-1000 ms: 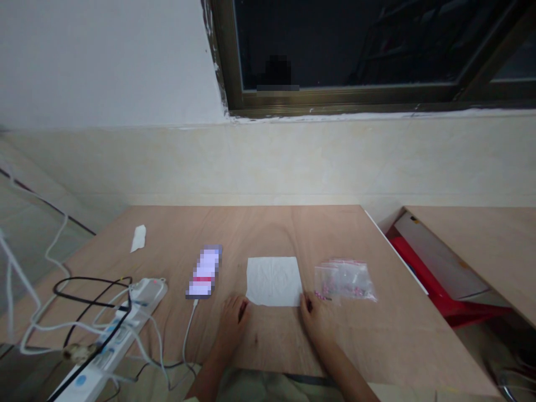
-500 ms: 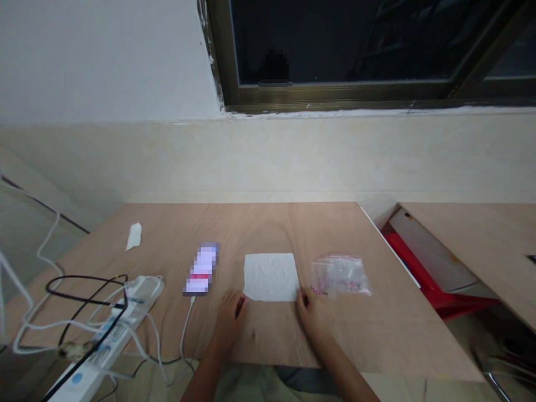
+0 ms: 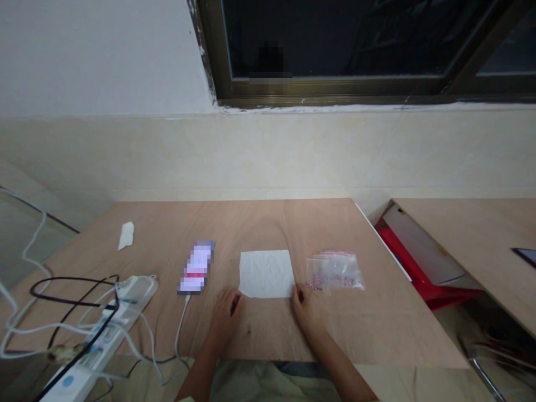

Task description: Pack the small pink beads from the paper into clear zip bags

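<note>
A white tissue [image 3: 267, 273], faintly creased, lies flat on the wooden table in front of me. At its near left corner rests my left hand [image 3: 226, 312], fingers curled with thumb and fingertips closed at the corner. My right hand [image 3: 309, 312] mirrors it at the near right edge, also curled, its fingertips touching the tissue. Just beyond my right hand is a clear zip bag [image 3: 337, 272] with small pink and red pieces inside. A few small pink beads [image 3: 311, 286] show at the bag's near left corner; whether they are inside it I cannot tell.
Left of the tissue lies a phone [image 3: 196, 268] with a blurred screen and a white charging cable [image 3: 181, 329]. A power strip [image 3: 111, 335] with tangled cords occupies the left. A paper scrap [image 3: 126, 235] lies farther back. Across a gap at right stands another table [image 3: 469, 223].
The whole view has shifted slightly, so everything appears a little farther left and higher. Both hands keep their places at the tissue's near corners.
</note>
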Demonstrator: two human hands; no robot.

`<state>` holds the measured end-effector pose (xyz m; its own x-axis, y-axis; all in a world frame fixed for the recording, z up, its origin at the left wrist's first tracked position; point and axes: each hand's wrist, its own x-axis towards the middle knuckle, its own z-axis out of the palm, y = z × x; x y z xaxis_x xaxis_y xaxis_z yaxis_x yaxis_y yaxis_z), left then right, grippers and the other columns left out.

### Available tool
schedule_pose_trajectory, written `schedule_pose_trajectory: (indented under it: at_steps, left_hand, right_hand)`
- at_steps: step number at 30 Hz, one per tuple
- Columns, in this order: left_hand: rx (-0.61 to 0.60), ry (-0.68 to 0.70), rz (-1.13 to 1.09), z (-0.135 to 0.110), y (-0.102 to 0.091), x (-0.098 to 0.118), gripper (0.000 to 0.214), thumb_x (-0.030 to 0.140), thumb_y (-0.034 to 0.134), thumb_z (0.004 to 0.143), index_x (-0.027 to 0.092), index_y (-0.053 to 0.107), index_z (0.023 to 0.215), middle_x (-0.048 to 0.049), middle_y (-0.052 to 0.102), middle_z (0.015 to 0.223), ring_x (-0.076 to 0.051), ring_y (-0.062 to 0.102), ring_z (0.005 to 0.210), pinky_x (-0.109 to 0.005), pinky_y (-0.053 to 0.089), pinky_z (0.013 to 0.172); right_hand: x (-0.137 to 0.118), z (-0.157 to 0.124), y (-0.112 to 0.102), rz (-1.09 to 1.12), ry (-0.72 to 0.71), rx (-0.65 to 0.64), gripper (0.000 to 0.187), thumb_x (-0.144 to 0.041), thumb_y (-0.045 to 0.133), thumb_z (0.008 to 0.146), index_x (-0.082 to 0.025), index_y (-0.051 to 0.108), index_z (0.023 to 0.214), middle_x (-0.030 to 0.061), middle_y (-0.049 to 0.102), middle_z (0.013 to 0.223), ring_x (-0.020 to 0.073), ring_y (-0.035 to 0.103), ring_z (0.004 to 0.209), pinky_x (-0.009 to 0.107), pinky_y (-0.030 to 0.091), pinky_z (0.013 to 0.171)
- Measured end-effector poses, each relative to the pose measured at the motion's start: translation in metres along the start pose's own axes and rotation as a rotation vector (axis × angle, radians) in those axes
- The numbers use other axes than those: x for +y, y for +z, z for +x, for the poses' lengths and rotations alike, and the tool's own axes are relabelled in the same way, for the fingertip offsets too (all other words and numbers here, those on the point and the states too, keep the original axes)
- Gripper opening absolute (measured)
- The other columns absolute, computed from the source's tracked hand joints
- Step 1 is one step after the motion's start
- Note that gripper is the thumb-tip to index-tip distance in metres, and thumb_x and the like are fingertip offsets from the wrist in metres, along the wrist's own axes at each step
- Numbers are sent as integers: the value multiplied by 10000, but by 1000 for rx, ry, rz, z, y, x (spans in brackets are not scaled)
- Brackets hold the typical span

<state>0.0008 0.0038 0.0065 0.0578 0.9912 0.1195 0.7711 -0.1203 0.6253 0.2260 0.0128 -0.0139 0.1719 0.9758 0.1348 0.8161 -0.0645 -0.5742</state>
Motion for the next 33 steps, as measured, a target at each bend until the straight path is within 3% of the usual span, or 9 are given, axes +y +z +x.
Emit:
schedule_pose_trajectory:
  at_steps: [10, 23, 28, 33]
  left_hand:
    - [-41, -7, 17, 0, 1, -4, 186, 272, 357, 801, 181, 511, 752, -36, 554, 756, -182, 485, 746, -333, 380, 711]
    - [-17, 19, 11, 0, -2, 1, 185, 276, 363, 794, 187, 512, 728, -30, 555, 729, -176, 488, 714, -320, 388, 687]
    - [-15, 20, 12, 0, -3, 3, 194, 280, 362, 795, 191, 517, 719, -21, 561, 727, -174, 501, 723, -315, 385, 698]
    - [-25, -4, -15, -1, -2, 2, 197, 265, 351, 796, 180, 517, 733, -28, 558, 743, -176, 497, 745, -324, 386, 709]
  right_hand:
    - [-8, -1, -8, -41, 25, -5, 374, -372, 307, 808, -168, 529, 586, 23, 530, 510, 118, 466, 490, 224, 276, 491]
    - [-8, -4, -19, 165, 80, 37, 286, -375, 333, 805, -185, 424, 611, 2, 475, 525, 136, 456, 502, 247, 337, 502]
    - [-9, -5, -29, -88, 13, 221, 213, -272, 368, 782, -139, 525, 835, 114, 545, 825, 215, 474, 774, 328, 355, 666]
    - [4, -4, -30, -330, -7, 200, 312, -183, 351, 786, -118, 530, 1033, 137, 539, 1053, 248, 439, 900, 352, 301, 718]
